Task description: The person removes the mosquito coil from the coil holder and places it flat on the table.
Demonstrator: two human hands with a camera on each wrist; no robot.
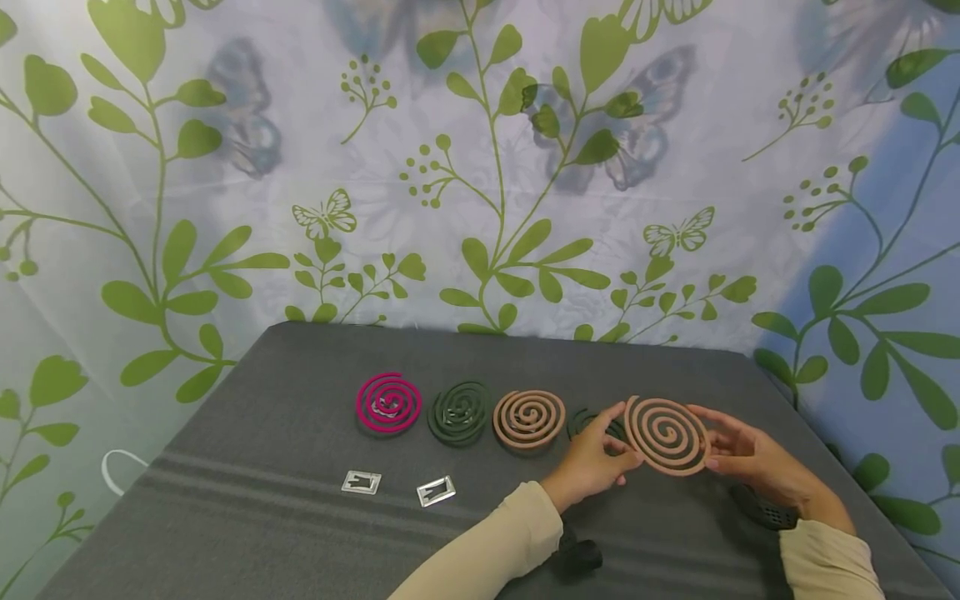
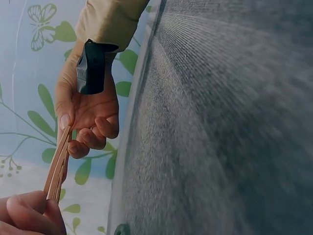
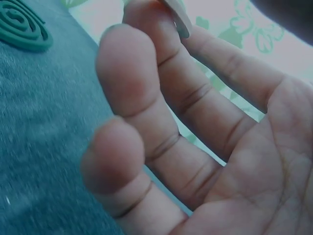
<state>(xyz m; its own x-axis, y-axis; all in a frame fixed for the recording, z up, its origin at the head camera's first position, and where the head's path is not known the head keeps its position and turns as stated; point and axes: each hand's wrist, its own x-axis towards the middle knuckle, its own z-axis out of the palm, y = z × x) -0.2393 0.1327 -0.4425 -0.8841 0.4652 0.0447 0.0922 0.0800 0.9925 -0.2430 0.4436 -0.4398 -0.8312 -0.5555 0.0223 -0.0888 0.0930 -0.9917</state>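
A tan mosquito coil is held up over the table at the right, tilted so its spiral faces the head camera. My left hand pinches its left rim, and my right hand grips the opposite rim between thumb and fingers. Edge-on in the left wrist view, the coil spans the two hands as thin stacked lines. In the right wrist view, the fingers of my right hand are curved, with a bit of coil rim at the top. A dark green coil lies partly hidden behind my left hand.
Left of the hands runs a row: a pink coil, a dark green coil and another tan coil. Nearer on the grey table lie two flat metal coil stands. A leaf-print curtain hangs behind.
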